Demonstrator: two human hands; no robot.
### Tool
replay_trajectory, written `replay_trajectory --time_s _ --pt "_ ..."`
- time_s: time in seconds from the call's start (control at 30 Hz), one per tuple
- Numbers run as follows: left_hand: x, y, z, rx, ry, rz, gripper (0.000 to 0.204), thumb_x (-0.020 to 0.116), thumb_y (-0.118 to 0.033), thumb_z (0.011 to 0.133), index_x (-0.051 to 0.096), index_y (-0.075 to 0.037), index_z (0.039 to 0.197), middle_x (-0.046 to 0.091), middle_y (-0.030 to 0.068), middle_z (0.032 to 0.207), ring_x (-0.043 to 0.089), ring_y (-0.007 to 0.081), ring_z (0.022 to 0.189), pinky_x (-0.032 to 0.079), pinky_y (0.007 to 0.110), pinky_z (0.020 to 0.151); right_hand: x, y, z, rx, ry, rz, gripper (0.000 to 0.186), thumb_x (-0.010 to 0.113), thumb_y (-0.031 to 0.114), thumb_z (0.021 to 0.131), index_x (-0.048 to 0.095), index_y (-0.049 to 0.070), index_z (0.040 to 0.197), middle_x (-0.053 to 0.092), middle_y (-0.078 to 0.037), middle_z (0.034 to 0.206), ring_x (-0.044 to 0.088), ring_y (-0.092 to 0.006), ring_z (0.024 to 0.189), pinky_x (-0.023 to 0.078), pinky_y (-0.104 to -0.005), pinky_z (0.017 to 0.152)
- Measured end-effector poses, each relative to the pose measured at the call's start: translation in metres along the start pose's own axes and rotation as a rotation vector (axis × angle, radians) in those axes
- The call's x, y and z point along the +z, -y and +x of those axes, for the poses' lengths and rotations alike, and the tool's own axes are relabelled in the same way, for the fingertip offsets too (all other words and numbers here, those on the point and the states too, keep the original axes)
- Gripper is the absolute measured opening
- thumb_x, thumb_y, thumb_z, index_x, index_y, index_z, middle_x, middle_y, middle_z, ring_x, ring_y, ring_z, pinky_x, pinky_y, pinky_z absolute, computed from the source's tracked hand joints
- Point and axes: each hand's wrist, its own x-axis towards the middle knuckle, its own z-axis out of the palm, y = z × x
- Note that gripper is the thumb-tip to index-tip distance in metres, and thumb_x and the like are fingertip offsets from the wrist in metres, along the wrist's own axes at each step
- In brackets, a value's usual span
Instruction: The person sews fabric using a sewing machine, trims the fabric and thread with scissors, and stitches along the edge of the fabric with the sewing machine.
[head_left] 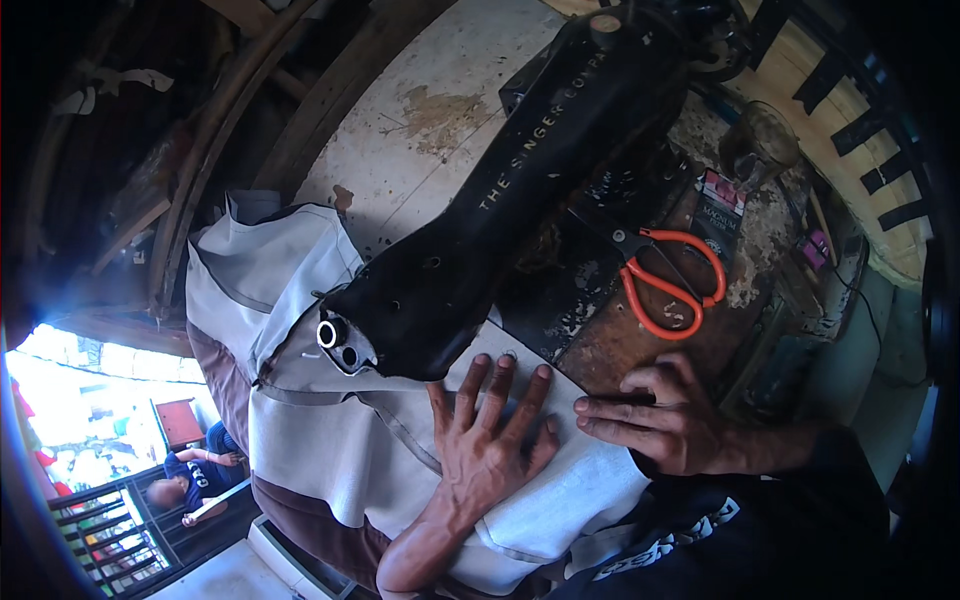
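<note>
A black sewing machine stands on a worn table, its head over a piece of light grey fabric with brown panels. My left hand lies flat on the fabric, fingers spread, just beside the machine's head. Resting on the fabric's edge and the machine bed, my right hand has its fingers extended and pressed together, pointing left. Neither hand grips anything. The needle area is hidden by the machine's head.
Orange-handled scissors lie on the machine bed to the right. A small dark packet and a glass sit beyond them. The pale, stained tabletop stretches behind. Far below left, a person sits near a railing.
</note>
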Motion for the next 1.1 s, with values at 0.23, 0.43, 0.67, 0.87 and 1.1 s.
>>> replay_trajectory --time_s 0.23,0.43,0.67,0.87,1.1 --pt "-0.004 0.018 0.007 0.026 -0.032 -0.024 0.056 0.076 -0.037 0.083 0.070 -0.022 0.137 0.062 0.0169 0.136 0.058 0.0349 0.126 0.040 0.062 0.103 0.004 -0.004 0.016 -0.008 0.040 0.004 0.033 0.059 0.023 0.096 0.077 0.020 0.124 0.069 0.008 0.137 0.056 -0.0154 0.097 0.039 -0.0403 0.094" --pt "-0.007 0.031 0.016 0.014 -0.032 -0.064 0.055 0.076 -0.033 0.081 0.072 -0.020 0.134 0.067 0.0160 0.127 0.065 0.0308 0.114 0.053 0.046 0.088 0.009 -0.006 0.029 -0.006 0.057 -0.023 0.035 0.060 0.023 0.094 0.076 0.020 0.125 0.069 0.009 0.137 0.055 -0.0152 0.097 0.039 -0.0409 0.093" --pt "-0.008 0.051 0.008 -0.052 0.059 -0.172 0.054 0.076 -0.034 0.081 0.071 -0.024 0.134 0.073 0.0117 0.121 0.071 0.0294 0.107 0.054 0.056 0.092 0.011 -0.004 0.050 -0.035 0.035 -0.001 0.036 0.061 0.024 0.092 0.077 0.020 0.124 0.069 0.010 0.138 0.055 -0.0132 0.095 0.038 -0.0400 0.093" --pt "-0.006 0.060 0.018 -0.001 0.030 -0.120 0.054 0.077 -0.036 0.081 0.070 -0.027 0.134 0.070 0.0100 0.127 0.068 0.0300 0.114 0.043 0.063 0.102 0.015 -0.011 0.061 -0.032 0.041 -0.028 0.036 0.060 0.023 0.093 0.077 0.019 0.124 0.068 0.010 0.139 0.053 -0.0129 0.089 0.037 -0.0391 0.091" --pt "-0.021 0.077 0.028 0.040 0.038 0.008 0.055 0.077 -0.038 0.081 0.070 -0.029 0.134 0.068 0.0082 0.133 0.064 0.0308 0.123 0.031 0.071 0.113 0.018 -0.007 0.076 -0.047 0.051 -0.020 0.037 0.061 0.020 0.092 0.077 0.020 0.125 0.066 0.009 0.143 0.051 -0.0129 0.086 0.037 -0.0371 0.086"
